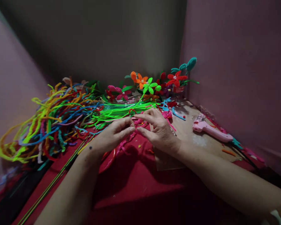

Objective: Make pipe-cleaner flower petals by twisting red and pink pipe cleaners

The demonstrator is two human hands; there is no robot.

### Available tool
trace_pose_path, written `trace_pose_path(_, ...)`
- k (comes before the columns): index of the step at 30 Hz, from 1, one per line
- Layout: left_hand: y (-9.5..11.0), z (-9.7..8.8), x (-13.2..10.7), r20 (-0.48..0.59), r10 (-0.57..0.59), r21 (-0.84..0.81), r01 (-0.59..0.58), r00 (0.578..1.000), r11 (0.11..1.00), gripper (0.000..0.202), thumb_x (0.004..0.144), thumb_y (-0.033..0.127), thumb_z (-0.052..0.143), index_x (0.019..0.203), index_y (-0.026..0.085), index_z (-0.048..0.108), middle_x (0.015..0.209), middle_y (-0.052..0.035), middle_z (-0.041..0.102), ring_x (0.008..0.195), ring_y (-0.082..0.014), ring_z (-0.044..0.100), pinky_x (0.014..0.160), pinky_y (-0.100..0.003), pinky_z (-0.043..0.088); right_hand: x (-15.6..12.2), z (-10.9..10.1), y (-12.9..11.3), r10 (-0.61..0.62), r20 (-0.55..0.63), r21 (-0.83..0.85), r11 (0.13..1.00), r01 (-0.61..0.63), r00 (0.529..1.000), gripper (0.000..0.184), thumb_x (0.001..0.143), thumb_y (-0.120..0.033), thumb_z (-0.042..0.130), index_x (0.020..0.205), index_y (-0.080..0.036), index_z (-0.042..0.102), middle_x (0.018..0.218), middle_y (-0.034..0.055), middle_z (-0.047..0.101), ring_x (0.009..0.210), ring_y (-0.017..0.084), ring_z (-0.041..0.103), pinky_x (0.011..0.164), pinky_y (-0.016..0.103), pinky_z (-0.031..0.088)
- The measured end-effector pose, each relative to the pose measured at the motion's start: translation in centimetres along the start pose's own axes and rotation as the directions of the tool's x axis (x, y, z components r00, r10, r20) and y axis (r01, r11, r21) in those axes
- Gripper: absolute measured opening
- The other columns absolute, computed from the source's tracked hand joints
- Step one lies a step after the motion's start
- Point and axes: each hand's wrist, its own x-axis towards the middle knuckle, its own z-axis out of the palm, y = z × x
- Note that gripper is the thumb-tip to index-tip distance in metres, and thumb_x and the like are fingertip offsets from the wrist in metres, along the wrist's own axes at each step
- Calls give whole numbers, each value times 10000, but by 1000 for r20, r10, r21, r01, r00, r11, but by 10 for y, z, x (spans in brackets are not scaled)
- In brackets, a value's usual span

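Observation:
My left hand (119, 132) is closed, thumb and fingers pinched together. Whatever small thing it may hold is hidden at the fingertips. Facing it, my right hand (158, 131) has its forefinger and thumb stretched out and apart, their tips close to the left fingertips. Pink pipe cleaners (123, 146) lie below and behind both hands. Beyond the fingers rests a bundle of bright green pipe cleaners (121, 110). A red dish (108, 161) shows partly from behind my left wrist.
A tangled heap of many-coloured pipe cleaners (46, 122) fills the left side. Pipe-cleaner flowers, among them a red flower (176, 78) and a green flower (150, 85), stand at the back. A pink hot-glue gun (212, 130) lies on a brown board (196, 145) at right.

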Motion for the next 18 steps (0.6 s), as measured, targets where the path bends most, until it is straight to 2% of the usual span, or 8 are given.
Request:
trace_pose_path(2, 0, 0, -1, 16, 6, -17, -6, 1000, 1000, 197, 809, 355, 492, 768, 163, 510, 699, 15, 459, 637, -106, 411, 586, -234, 367, 1, -1, 1, -75, 61, -71, 994, 79, 995, 193, 746, -232, 641, 934, -209, 678, 895, 58, 607, 890, 187, 478, 820, 364, 389)
trace_pose_path(5, 1, 1, -1, -10, -17, -14, 17, 1000, 1000, 211, 807, 361, 494, 754, 158, 514, 659, 24, 439, 600, -97, 386, 558, -225, 348, 1, 0, 2, -29, 153, -87, 995, 43, 988, 98, 768, -214, 613, 751, -172, 700, 710, 42, 613, 786, 173, 469, 749, 336, 388)
trace_pose_path(8, 1, 4, -1, -65, -49, -40, 47, 997, 998, 209, 791, 353, 516, 724, 155, 516, 629, 34, 420, 564, -86, 358, 525, -212, 320, 3, -1, 0, 137, 248, 26, 989, -148, 959, 163, 774, -181, 571, 671, -145, 691, 600, 19, 581, 658, 133, 470, 627, 276, 372)
trace_pose_path(12, 1, 9, 0, -128, -111, -124, 95, 986, 988, 197, 763, 337, 552, 694, 156, 520, 599, 44, 420, 528, -72, 356, 491, -195, 300, 6, -4, 1, 376, 410, 201, 852, -484, 831, 163, 729, -200, 576, 632, -114, 674, 501, -18, 513, 482, 71, 398, 486, 226, 305)
trace_pose_path(14, 1, 11, 1, -128, -149, -164, 127, 981, 978, 193, 744, 327, 578, 676, 152, 531, 591, 42, 440, 515, -67, 369, 477, -188, 299, 6, -4, 2, 438, 431, 225, 795, -564, 789, 141, 692, -184, 584, 590, -110, 648, 486, -21, 505, 458, 59, 378, 462, 217, 291)
trace_pose_path(18, -1, 13, 4, -124, -268, -339, 213, 955, 916, 172, 685, 284, 648, 659, 136, 565, 523, 45, 464, 434, -42, 365, 413, -167, 274, 5, -1, 3, 499, 416, 261, 735, -626, 760, 145, 658, -175, 583, 524, -119, 588, 463, -32, 468, 446, 50, 354, 444, 212, 260)
